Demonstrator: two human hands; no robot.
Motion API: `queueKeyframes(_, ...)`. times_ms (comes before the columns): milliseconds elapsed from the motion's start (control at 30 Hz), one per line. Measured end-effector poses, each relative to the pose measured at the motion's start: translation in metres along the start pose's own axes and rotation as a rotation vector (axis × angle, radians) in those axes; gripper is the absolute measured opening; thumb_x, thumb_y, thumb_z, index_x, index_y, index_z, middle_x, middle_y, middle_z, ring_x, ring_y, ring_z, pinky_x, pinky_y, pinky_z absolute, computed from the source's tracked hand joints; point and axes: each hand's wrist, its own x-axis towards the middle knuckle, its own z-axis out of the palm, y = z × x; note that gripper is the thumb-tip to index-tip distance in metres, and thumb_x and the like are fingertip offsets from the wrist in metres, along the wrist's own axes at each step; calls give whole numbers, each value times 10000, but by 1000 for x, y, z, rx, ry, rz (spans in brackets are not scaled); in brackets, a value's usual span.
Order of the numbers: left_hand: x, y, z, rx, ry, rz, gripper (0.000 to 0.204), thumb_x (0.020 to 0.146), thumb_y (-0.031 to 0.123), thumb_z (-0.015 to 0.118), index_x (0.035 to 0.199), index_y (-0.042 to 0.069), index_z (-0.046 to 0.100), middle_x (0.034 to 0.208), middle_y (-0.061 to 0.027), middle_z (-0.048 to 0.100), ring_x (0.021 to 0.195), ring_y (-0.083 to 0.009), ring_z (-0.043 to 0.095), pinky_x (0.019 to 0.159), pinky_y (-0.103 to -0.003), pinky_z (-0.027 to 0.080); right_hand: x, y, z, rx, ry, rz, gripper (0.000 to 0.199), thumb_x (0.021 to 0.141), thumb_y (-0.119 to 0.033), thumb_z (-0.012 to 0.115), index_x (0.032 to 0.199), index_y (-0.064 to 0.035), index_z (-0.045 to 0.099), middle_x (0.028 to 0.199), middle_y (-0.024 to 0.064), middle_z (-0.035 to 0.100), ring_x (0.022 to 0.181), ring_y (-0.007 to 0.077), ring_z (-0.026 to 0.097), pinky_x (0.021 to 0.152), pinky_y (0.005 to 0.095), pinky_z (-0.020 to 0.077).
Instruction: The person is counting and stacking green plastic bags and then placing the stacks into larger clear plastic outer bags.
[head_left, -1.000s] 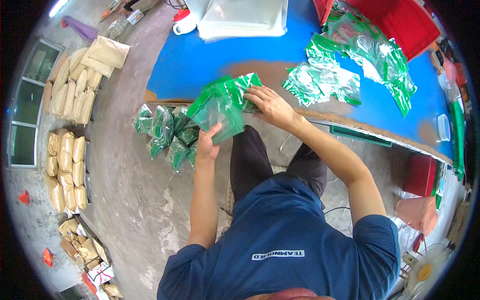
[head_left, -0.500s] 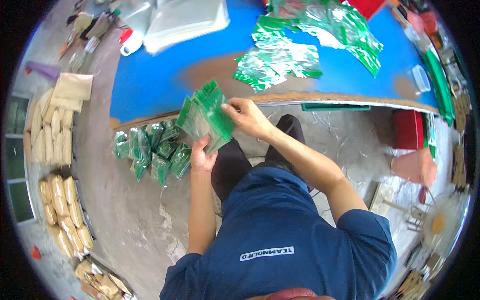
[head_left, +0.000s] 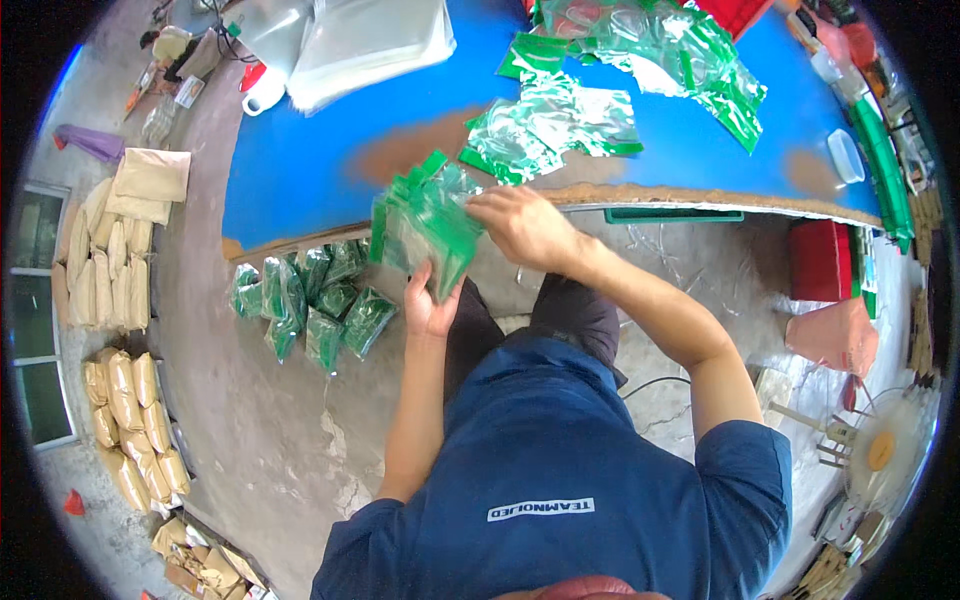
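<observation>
A sheaf of clear plastic bags with green edges (head_left: 425, 225) is held upright in front of the table's near edge. My left hand (head_left: 432, 303) grips its lower end, thumb on the near face. At the sheaf's right edge, my right hand (head_left: 525, 222) has its fingers drawn together, pinching the bags there; the fingertips are partly hidden. Beyond them, loose green-edged bags (head_left: 555, 120) lie spread on the blue table (head_left: 310, 160), with a larger heap (head_left: 680, 60) farther right.
Filled green packets (head_left: 310, 300) are piled on the floor under the table's left part. A stack of clear plastic sheets (head_left: 370, 45) lies at the table's far left. A clear tray (head_left: 845, 157) sits near its right end. A fan (head_left: 880, 450) stands at right; brown packages (head_left: 130, 400) line the left.
Both hands and the sheaf have shifted a little to the right. My right hand has turned, its back now facing up more, and its elbow has moved outward.
</observation>
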Motion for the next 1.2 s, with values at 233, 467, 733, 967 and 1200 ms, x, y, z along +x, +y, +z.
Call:
queueKeyframes(233, -16, 15, 10, 63, -92, -36, 607, 873, 38, 596, 1443, -1, 392, 1467, -192, 471, 1356, -406, 448, 1156, -616, 336, 10, 38, -19, -464, 263, 260, 503, 983, -440, 520, 1284, -39, 565, 1382, 227, 514, 1339, 420, 417, 1089, 569, 335)
queueKeyframes(467, 0, 31, -15, 391, 89, -5, 548, 894, 76, 594, 1399, -50, 426, 1418, -216, 509, 1332, -392, 478, 1144, -530, 388, 12, 6, 4, 318, 149, -165, 306, 961, -218, 568, 1183, -9, 591, 1341, 208, 558, 1299, 358, 492, 1116, 503, 348)
queueKeyframes(733, -28, 38, -37, -126, -250, -106, 559, 844, 83, 640, 1375, -10, 490, 1447, -185, 498, 1339, -385, 471, 1128, -623, 363, 56, 14, 1, -240, 141, -102, 657, 941, -605, 489, 1221, -31, 646, 1266, 231, 536, 1295, 403, 428, 1130, 650, 228)
queueKeyframes(967, -30, 37, -20, -329, -265, -18, 569, 791, -1, 683, 1339, -4, 531, 1406, -188, 522, 1309, -380, 467, 1109, -553, 383, 96, -12, 42, -41, 278, -58, 330, 914, -298, 568, 1120, -73, 694, 1253, 195, 551, 1161, 363, 507, 988, 522, 411)
queueKeyframes(1200, -25, 48, -15, -310, -299, 38, 677, 810, -19, 707, 1424, -15, 422, 1510, -203, 409, 1434, -406, 327, 1215, -577, 239, 89, -29, 41, -144, 267, -71, 394, 861, -142, 614, 1245, -55, 627, 1285, 118, 602, 1189, 344, 517, 979, 484, 428)
